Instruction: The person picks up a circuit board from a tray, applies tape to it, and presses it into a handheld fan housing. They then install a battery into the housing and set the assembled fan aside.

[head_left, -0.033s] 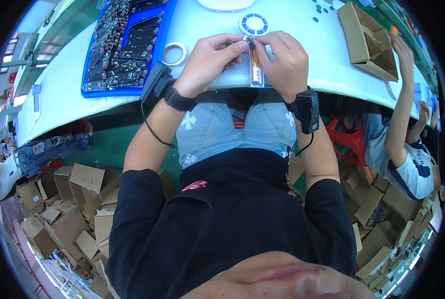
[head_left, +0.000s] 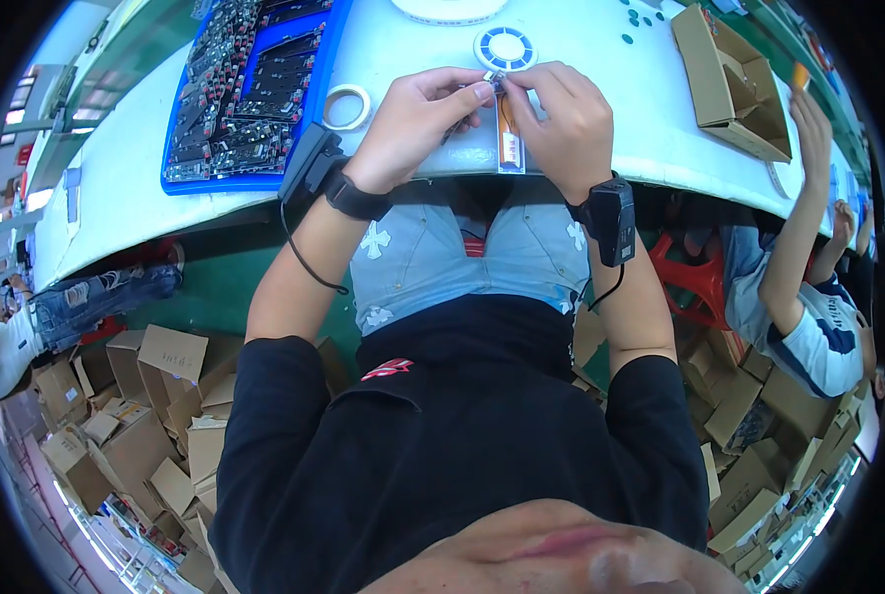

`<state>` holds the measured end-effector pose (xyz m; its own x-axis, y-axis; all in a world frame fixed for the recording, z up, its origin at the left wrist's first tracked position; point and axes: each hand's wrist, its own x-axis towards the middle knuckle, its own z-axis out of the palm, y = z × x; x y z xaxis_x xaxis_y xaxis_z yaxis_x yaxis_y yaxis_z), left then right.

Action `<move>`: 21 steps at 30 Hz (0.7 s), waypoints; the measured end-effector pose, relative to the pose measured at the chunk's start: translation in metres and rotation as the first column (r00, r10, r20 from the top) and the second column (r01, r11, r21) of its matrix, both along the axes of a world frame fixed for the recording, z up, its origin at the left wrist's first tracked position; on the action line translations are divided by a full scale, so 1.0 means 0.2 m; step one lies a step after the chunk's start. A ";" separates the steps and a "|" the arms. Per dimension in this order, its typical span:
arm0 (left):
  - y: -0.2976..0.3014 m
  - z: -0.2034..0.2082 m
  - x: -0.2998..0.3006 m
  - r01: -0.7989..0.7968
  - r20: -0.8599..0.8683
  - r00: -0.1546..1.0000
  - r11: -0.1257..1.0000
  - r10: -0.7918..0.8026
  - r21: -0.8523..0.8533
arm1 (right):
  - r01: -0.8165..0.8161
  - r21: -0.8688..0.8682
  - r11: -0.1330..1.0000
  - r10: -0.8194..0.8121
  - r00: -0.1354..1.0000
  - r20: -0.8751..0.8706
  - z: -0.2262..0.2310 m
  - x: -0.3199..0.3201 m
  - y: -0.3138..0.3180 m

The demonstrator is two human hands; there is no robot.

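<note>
Right at my fingertips sits a small metallic piece (head_left: 495, 77), pinched between both hands just above the near part of the table (head_left: 403, 45). My left hand (head_left: 415, 117) has thumb and forefinger closed on one side of it, the other fingers curled beneath; my right hand (head_left: 569, 114) meets it with thumb and fingertips drawn together. I likely grip it from two sides because it is so little, so that one hand steadies it while the other works; my fingers cover most of it, and I can't tell its full shape.

Below it, between my hands, lies a flat orange-and-white strip (head_left: 509, 144), near the table edge, probably for easy reach. Just beyond my fingertips, a white disc with blue gaps (head_left: 506, 49) crowds the spot; I can't tell whether my knuckles touch it.

Farther left are a tape roll (head_left: 347, 107) and a blue tray (head_left: 232, 185) heaped with dark circuit boards (head_left: 222, 94), seemingly placed within arm's reach. A larger white reel (head_left: 450, 10) lies ahead, with green discs (head_left: 627, 39) and a cardboard box (head_left: 700, 64) off to the right. On my left wrist, a black device (head_left: 312, 163) trails a cord (head_left: 299, 252) that could snag. Past the box, a co-worker's hand (head_left: 811, 129) is raised.
</note>
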<state>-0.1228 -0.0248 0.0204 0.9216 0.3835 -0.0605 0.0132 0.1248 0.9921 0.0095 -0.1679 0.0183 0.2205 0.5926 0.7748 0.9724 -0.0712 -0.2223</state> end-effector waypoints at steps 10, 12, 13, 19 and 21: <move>0.04 0.00 -0.01 0.054 -0.080 0.996 0.992 -0.045 0.116 | -0.162 -0.173 0.971 0.160 0.987 -0.030 0.06 0.10 -0.01; 0.05 0.01 -0.01 0.062 -0.090 0.995 0.991 -0.052 0.116 | -0.205 -0.190 0.960 0.195 0.978 -0.070 0.07 0.11 -0.01; 0.05 0.01 -0.01 0.073 -0.092 0.994 0.991 -0.062 0.113 | -0.210 -0.188 0.960 0.203 0.978 -0.054 0.07 0.12 0.00; 0.08 0.00 0.00 0.122 -0.082 0.991 0.975 -0.108 0.185 | -0.300 -0.234 0.925 0.318 0.947 0.042 0.07 0.18 0.00; 0.09 -0.01 0.00 0.127 -0.079 0.990 0.973 -0.114 0.193 | -0.304 -0.225 0.926 0.322 0.946 0.046 0.06 0.19 0.00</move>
